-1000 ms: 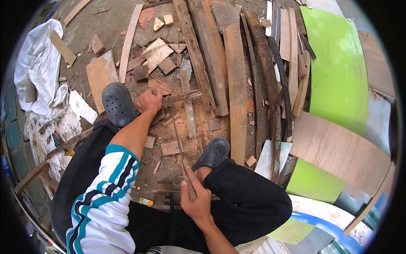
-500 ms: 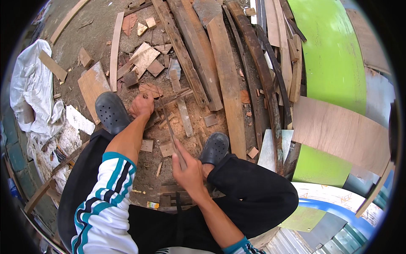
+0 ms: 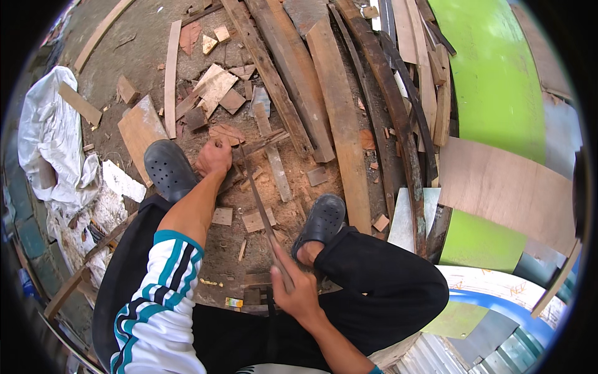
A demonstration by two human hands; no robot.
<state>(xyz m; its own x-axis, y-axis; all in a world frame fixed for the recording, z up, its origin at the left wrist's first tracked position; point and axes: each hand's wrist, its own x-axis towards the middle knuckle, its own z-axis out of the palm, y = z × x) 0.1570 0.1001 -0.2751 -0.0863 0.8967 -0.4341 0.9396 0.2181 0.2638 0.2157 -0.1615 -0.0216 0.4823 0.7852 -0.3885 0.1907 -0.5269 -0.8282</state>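
My right hand (image 3: 298,294) is closed around the handle end of a long, narrow handsaw (image 3: 258,204). The blade slants up and away, its far end meeting a thin wooden strip (image 3: 265,142) just right of my left hand. My left hand (image 3: 215,157) is clenched low at the strip's left end and seems to hold it down; its fingertips are partly hidden. Pale sawdust (image 3: 308,192) covers the ground under the strip. A short flat batten (image 3: 278,172) lies beneath it, and a reddish flat chip (image 3: 227,132) is beside my left knuckles.
Dark clogs (image 3: 168,168) on my feet flank the work spot. Long weathered planks (image 3: 339,124) lie to the right, beyond them green panels (image 3: 492,81) and a plywood sheet (image 3: 504,187). A white sack (image 3: 50,131) is at left; wood offcuts (image 3: 215,87) are scattered ahead.
My right hand has drawn the saw back toward me and slightly right. My left hand stays at the strip. The whole view has shifted a little.
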